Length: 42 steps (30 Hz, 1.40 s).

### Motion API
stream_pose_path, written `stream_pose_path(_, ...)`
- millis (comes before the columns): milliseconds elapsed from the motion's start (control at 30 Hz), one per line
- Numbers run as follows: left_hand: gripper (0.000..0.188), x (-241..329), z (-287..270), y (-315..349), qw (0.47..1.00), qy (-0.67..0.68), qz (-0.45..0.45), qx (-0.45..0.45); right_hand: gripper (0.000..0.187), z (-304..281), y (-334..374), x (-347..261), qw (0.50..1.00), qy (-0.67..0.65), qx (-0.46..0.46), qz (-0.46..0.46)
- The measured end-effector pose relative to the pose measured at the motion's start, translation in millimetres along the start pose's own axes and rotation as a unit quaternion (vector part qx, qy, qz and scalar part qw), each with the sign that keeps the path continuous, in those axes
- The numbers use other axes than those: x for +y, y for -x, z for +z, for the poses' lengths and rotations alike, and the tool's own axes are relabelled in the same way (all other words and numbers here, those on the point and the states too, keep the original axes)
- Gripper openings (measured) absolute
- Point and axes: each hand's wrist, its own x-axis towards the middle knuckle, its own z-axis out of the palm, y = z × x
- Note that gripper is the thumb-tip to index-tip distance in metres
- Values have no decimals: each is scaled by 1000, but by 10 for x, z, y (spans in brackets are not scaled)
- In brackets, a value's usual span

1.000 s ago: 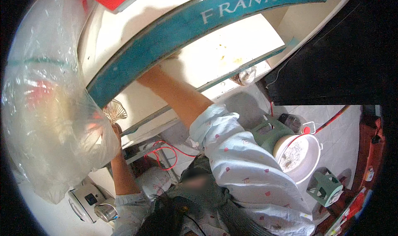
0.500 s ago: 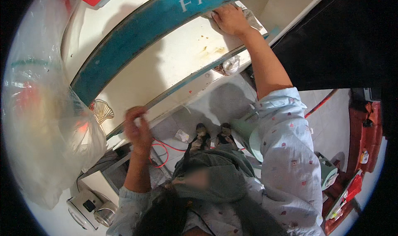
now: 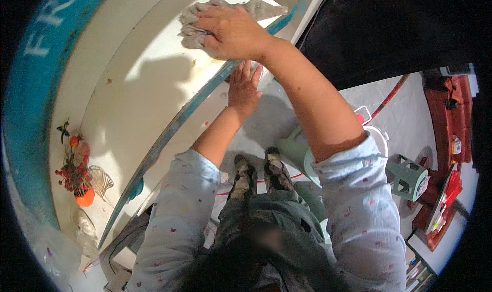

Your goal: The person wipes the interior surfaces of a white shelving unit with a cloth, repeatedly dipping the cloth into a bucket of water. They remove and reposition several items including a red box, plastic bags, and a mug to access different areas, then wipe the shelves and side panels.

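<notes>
My right hand (image 3: pixel 233 33) lies over a crumpled grey cloth (image 3: pixel 190 24), its fingers curled onto the folds and pressing it against a curved white board (image 3: pixel 136 107). Yellowish-brown stains mark the board just below the cloth. Lower down, my left hand (image 3: pixel 243 89) reaches up to the board's teal-grey front edge (image 3: pixel 180 118). Its fingers are stretched out and appear to hold nothing. Beside its fingertips is a crumpled, shiny wrapped bundle (image 3: pixel 260 72), mostly covered by the hand.
A teal lettered band (image 3: pixel 36 82) curves along the left. Red berries in an orange pot (image 3: pixel 84 198) and a gold fan-shaped ornament (image 3: pixel 101 182) stand at the board's near-left end. Green stools (image 3: pixel 407 177) and a white bucket (image 3: pixel 378 138) are on the floor at right.
My right hand has drawn the cloth out from behind the teal band toward me. My left hand has moved right and up to the board's edge. The view has turned, bringing the berries into sight.
</notes>
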Motion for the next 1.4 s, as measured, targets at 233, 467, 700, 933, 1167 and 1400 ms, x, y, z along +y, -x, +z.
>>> stream_pose_path(233,55,-656,545,-24,979,177,-80,69,30,52,-12,14,999,-18,35,0)
stream_pose_path(467,28,-1063,224,403,996,-68,-48,24,30,-137,-41,-47,998,-21,-48,29)
stream_pose_path(700,28,-1134,-194,739,997,-54,-56,3,30,-38,4,-1,997,-56,-5,44)
stream_pose_path(933,28,-1636,-474,1138,940,184,-269,105,24,71,52,-404,997,49,27,60)
stream_pose_path(1167,32,-1390,-1137,1621,931,-95,-343,-84,25,225,117,-1548,993,-62,-97,-10)
stream_pose_path(1400,38,-1204,-1306,1909,876,-130,-403,-232,31,251,245,-1086,984,-163,-35,-70)
